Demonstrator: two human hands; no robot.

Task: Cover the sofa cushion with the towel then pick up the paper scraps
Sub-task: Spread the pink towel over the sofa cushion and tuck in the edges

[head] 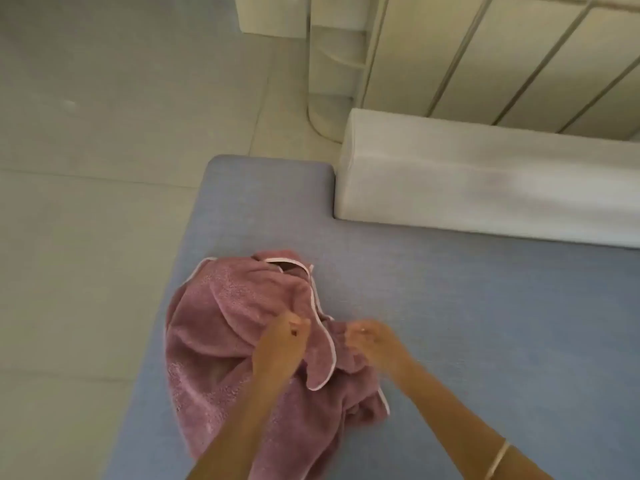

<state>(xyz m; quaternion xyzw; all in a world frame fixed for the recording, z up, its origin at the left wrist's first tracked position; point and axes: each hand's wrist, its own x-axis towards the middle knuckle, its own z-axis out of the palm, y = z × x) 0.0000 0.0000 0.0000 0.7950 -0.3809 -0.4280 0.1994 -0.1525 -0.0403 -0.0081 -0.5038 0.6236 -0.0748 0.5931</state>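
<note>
A pink towel (221, 323) with white trim lies bunched in a heap on the blue sofa cushion (450, 323), near its left edge. My left hand (280, 344) pinches a fold of the towel at the heap's middle. Beside it, my right hand (372, 341) grips the towel's right part, fingers closed on the cloth. Both forearms reach in from the bottom of the view. No paper scraps show in this view.
A white back cushion (485, 188) stands along the far right of the sofa. Behind it is a pale panelled cabinet (502, 57) with a rounded shelf end. Light tiled floor (104, 168) lies to the left of the sofa.
</note>
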